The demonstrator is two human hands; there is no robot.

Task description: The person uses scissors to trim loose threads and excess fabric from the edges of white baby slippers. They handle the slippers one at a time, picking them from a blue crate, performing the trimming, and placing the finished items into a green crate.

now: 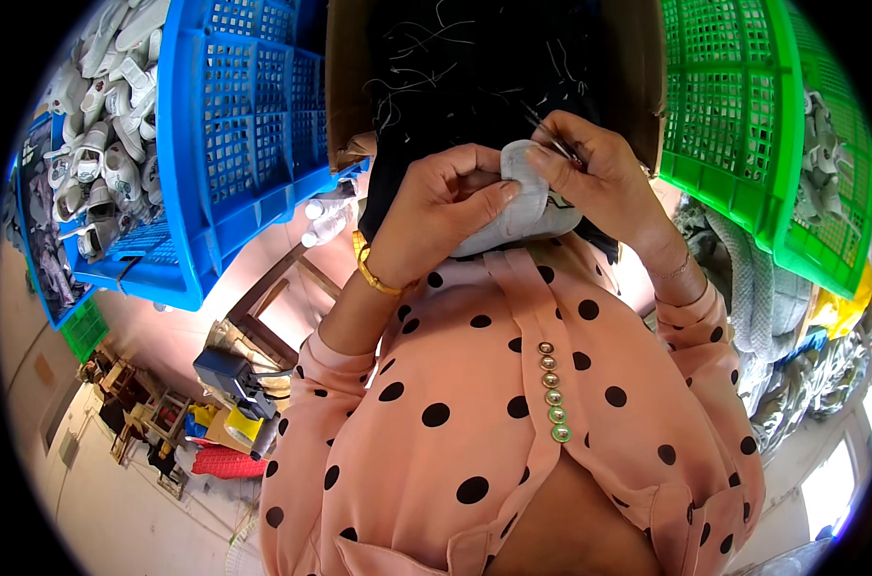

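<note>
A light grey fabric shoe upper is held up in front of my chest, its rounded flap pointing away from me. The fingers and thumb of my left hand are closed on its left side. My right hand has its thumb on the flap's right edge and is wrapped round small metal thread snips, whose pointed tip shows beyond the fingers. The blades' exact contact with the fabric cannot be made out. Under both hands, a black cloth covers my lap, strewn with loose white thread ends.
At the left, a blue plastic crate stands beside a heap of white and grey shoe uppers. A green crate is at the right, with grey fabric pieces below it. Cardboard box walls flank the black cloth.
</note>
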